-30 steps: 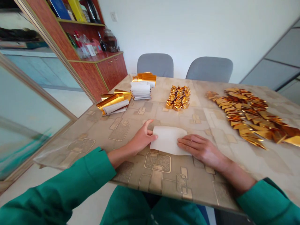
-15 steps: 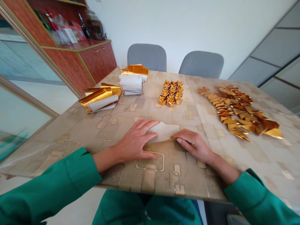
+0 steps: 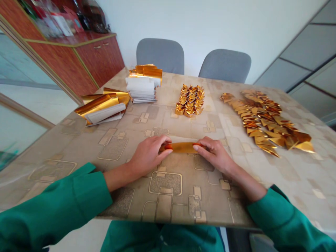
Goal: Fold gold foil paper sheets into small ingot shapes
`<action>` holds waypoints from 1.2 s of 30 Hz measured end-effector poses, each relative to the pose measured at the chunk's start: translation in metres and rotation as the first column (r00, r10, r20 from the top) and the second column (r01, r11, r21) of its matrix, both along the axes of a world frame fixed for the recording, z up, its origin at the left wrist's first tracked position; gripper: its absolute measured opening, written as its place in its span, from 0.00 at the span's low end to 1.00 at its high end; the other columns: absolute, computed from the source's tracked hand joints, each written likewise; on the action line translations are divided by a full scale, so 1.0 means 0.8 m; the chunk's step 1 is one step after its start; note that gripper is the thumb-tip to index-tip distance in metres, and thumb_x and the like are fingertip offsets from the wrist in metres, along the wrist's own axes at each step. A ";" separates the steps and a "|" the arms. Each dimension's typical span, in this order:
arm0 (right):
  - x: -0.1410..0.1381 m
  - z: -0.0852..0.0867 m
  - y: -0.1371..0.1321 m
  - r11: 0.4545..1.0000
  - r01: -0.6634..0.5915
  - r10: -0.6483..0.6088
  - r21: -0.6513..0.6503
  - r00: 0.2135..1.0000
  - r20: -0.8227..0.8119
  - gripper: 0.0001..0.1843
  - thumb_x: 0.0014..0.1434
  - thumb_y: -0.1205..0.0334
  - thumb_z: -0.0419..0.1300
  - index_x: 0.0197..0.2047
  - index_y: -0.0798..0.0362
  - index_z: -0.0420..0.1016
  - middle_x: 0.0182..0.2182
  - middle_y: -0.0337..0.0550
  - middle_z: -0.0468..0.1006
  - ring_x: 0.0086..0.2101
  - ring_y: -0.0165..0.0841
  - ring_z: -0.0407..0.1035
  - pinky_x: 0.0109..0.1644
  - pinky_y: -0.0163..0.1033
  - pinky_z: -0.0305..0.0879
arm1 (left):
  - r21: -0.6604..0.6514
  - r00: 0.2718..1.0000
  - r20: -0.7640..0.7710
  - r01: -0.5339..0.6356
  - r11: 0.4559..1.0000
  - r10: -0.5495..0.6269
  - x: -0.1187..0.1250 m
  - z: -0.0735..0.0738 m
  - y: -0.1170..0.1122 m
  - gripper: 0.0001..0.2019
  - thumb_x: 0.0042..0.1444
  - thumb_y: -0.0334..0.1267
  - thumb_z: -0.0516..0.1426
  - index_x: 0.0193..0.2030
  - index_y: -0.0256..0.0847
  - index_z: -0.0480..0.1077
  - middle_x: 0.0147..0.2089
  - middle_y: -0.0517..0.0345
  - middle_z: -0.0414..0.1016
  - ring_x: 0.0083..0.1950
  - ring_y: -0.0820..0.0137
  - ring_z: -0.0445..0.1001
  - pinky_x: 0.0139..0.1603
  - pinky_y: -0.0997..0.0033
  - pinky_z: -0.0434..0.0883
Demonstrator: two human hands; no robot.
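A folded sheet of gold foil paper lies as a narrow strip on the table in front of me, gold side up. My left hand pinches its left end with curled fingers. At the strip's right end my right hand presses down, fingers together. Both arms wear green sleeves.
Two stacks of gold and white paper sheets sit at the far left. A pile of small folded gold ingots stands in the middle, a long spread of folded gold triangles at the right. Two grey chairs and a wooden cabinet stand beyond.
The sheet lay flat with its white side up; it has been folded away from me into a narrow gold strip. Both hands moved forward onto its ends. The view tilted downward.
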State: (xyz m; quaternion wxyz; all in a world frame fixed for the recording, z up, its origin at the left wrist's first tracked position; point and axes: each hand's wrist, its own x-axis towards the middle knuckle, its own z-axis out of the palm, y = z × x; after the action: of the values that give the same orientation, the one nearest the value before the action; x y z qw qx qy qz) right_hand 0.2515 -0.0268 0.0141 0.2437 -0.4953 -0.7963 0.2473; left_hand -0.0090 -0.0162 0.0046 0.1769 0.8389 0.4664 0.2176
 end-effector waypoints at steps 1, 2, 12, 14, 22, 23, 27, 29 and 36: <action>-0.003 -0.002 0.003 0.999 0.036 -0.036 0.010 0.999 0.015 0.22 0.68 0.48 0.50 0.30 0.51 0.75 0.25 0.41 0.74 0.29 0.34 0.67 0.33 0.39 0.61 | -0.011 1.000 -0.004 -0.025 1.000 0.025 0.001 0.000 0.001 0.12 0.60 0.42 0.58 0.49 0.43 0.68 0.44 0.54 0.79 0.44 0.62 0.76 0.46 0.61 0.70; -0.005 -0.004 0.006 0.997 0.071 -0.071 0.022 0.997 0.036 0.21 0.67 0.49 0.51 0.29 0.50 0.74 0.24 0.41 0.74 0.29 0.34 0.67 0.34 0.39 0.60 | -0.021 0.999 -0.012 -0.051 0.998 0.051 0.002 -0.001 0.002 0.14 0.60 0.43 0.58 0.52 0.44 0.67 0.44 0.55 0.79 0.44 0.61 0.77 0.46 0.61 0.71; -0.009 -0.020 0.016 0.973 0.162 -0.196 0.163 0.955 0.225 0.13 0.62 0.57 0.60 0.26 0.51 0.70 0.29 0.43 0.72 0.34 0.37 0.65 0.37 0.41 0.57 | 0.033 1.000 -0.031 -0.004 0.999 0.005 -0.004 -0.010 0.013 0.18 0.62 0.39 0.57 0.59 0.45 0.66 0.54 0.53 0.77 0.50 0.61 0.76 0.50 0.62 0.71; -0.009 -0.020 0.016 0.969 0.167 -0.210 0.181 0.944 0.255 0.15 0.65 0.57 0.57 0.27 0.51 0.71 0.29 0.43 0.72 0.33 0.37 0.64 0.37 0.41 0.55 | 0.033 0.999 -0.051 -0.013 0.999 0.014 -0.004 -0.011 0.015 0.17 0.62 0.40 0.57 0.58 0.46 0.67 0.53 0.53 0.78 0.49 0.62 0.77 0.49 0.62 0.71; -0.015 -0.023 0.017 0.929 0.217 -0.322 0.298 0.873 0.366 0.15 0.61 0.55 0.61 0.26 0.52 0.69 0.31 0.44 0.73 0.35 0.38 0.63 0.37 0.41 0.51 | 0.093 0.995 -0.102 -0.005 0.996 0.014 -0.002 -0.015 0.019 0.19 0.63 0.38 0.57 0.60 0.44 0.66 0.53 0.52 0.78 0.49 0.61 0.77 0.49 0.62 0.73; -0.015 -0.023 0.018 0.930 0.218 -0.322 0.295 0.872 0.370 0.14 0.61 0.55 0.61 0.26 0.52 0.69 0.30 0.44 0.73 0.35 0.38 0.63 0.37 0.41 0.51 | 0.104 0.995 -0.099 0.001 0.995 0.010 -0.002 -0.015 0.020 0.18 0.63 0.38 0.56 0.60 0.44 0.65 0.54 0.52 0.77 0.50 0.61 0.76 0.50 0.62 0.73; -0.017 -0.020 0.018 0.933 0.234 -0.331 0.275 0.858 0.392 0.13 0.60 0.56 0.62 0.26 0.53 0.70 0.30 0.42 0.72 0.36 0.38 0.63 0.38 0.40 0.50 | 0.211 0.994 -0.110 0.028 0.977 -0.004 -0.003 -0.013 0.022 0.16 0.64 0.37 0.56 0.57 0.38 0.67 0.57 0.46 0.73 0.55 0.58 0.72 0.55 0.57 0.71; -0.018 -0.020 0.017 0.932 0.241 -0.337 0.270 0.851 0.403 0.14 0.60 0.56 0.63 0.26 0.53 0.70 0.30 0.42 0.72 0.36 0.38 0.64 0.38 0.40 0.50 | 0.311 0.992 -0.123 0.037 0.950 0.002 -0.003 -0.011 0.019 0.14 0.65 0.37 0.54 0.55 0.38 0.69 0.60 0.44 0.70 0.57 0.56 0.70 0.57 0.53 0.69; -0.021 -0.019 0.017 0.927 0.241 -0.349 0.285 0.833 0.430 0.14 0.60 0.56 0.62 0.25 0.53 0.69 0.30 0.42 0.72 0.37 0.38 0.64 0.39 0.40 0.50 | 0.271 0.868 -0.297 0.476 0.837 -0.398 0.016 -0.017 -0.011 0.28 0.67 0.50 0.49 0.67 0.35 0.57 0.71 0.45 0.59 0.73 0.58 0.52 0.72 0.50 0.49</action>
State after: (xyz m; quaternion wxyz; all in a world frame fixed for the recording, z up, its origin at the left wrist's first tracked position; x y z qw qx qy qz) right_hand 0.2344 -0.0132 -0.0015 0.1305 -0.6280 -0.7671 -0.0114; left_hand 0.0037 -0.0251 -0.0091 0.0220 0.9603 0.2345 0.1492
